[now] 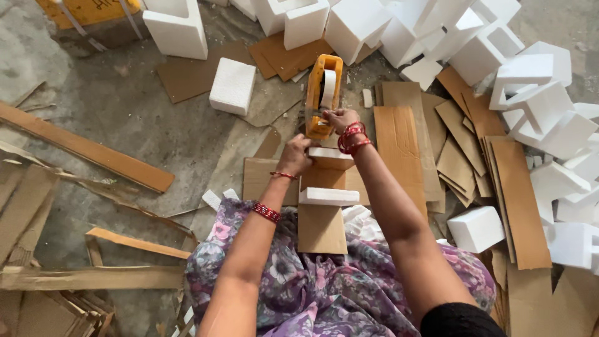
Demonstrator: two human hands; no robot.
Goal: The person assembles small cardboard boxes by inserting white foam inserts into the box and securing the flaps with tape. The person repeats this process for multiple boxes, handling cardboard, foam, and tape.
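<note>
On the lap, brown cardboard strip point(321, 228) with white foam blocks point(329, 196); left hand point(294, 156) gripping it; right hand point(340, 118) clutching orange tape dispenser point(323, 93)

The light is soft and even, like daylight, and it is bright enough to see everything. The white foam blocks point(493, 43) are so bright that their edges wash out, and only faint shadows lie beside them on the grey floor point(118, 106). Far from the blocks, near the picture's edges, things bend and look slightly blurry.
</note>
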